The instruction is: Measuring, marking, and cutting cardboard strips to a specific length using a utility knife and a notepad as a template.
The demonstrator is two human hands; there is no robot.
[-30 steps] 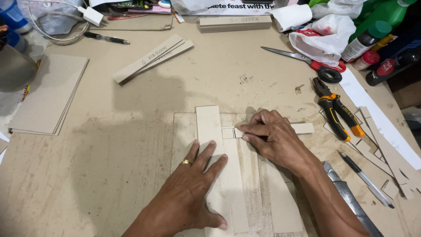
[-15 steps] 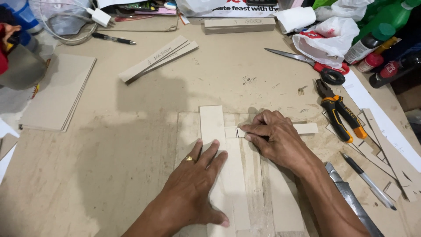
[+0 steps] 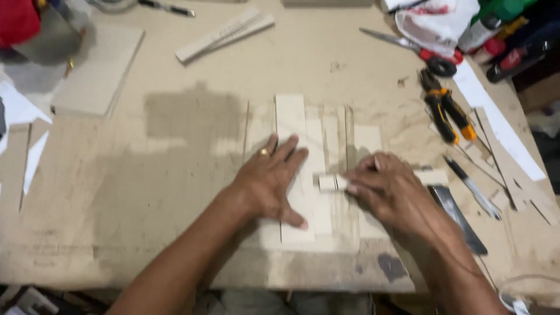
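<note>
A wide, dusty tabletop (image 3: pixel 175 192) carries everything. Near its front edge lie pale flat boards (image 3: pixel 318 175) laid side by side, with one long upright board (image 3: pixel 290 116) reaching farthest back. The left hand (image 3: pixel 269 181) lies flat, fingers spread, pressing down on the long board. Just beside it, the right hand (image 3: pixel 392 192) rests on a small narrow strip (image 3: pixel 331 182) lying crosswise over the boards, fingertips pinching down on it; the two hands are close but apart. Left rear sits a square board (image 3: pixel 96 70); two thin slats (image 3: pixel 224 34) lie behind. To the right are orange-handled pliers (image 3: pixel 446 111), red-handled scissors (image 3: pixel 417 49) and a dark pen (image 3: pixel 472 186).
</note>
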